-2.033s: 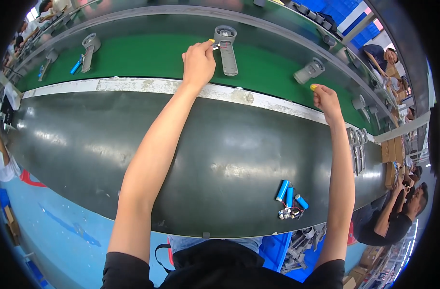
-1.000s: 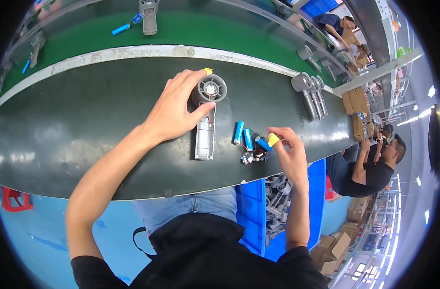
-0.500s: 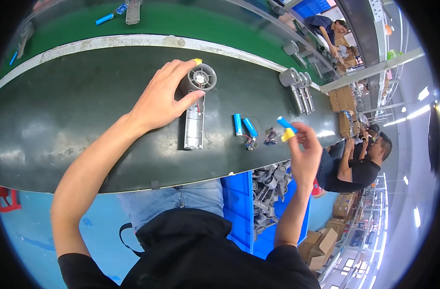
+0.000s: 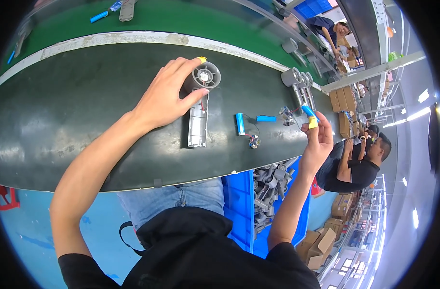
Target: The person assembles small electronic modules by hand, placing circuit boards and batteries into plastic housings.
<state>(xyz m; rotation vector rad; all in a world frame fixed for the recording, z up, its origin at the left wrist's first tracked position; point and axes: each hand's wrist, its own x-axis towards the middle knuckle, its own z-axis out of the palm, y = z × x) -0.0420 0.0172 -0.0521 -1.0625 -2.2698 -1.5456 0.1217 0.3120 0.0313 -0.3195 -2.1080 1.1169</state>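
My left hand (image 4: 168, 94) is closed round the ring-shaped head of a grey handheld fan casing (image 4: 205, 77), with yellow wrap on a fingertip. The casing's open handle shell (image 4: 197, 126) points toward me on the dark table, its inside and a thin red wire showing. Right of it, my right hand (image 4: 318, 142) pinches a blue cylindrical battery (image 4: 307, 110) above the table; yellow wrap covers one of its fingertips. A small circuit board (image 4: 287, 115) is beside the held battery. Two more blue batteries, one upright (image 4: 240, 124) and one sideways (image 4: 266, 118), lie near another wired board (image 4: 253, 141).
Several grey fan casings (image 4: 292, 77) stand at the table's far right. A blue bin (image 4: 239, 202) below the near edge contains many grey parts. Beyond the pale rail (image 4: 118, 39) runs a green surface. Other people sit at the right, near cardboard boxes (image 4: 343, 98).
My right hand has moved right and away from me, with the battery and its board. One battery on the table has turned sideways and shifted right. The fan casing has shifted slightly right.
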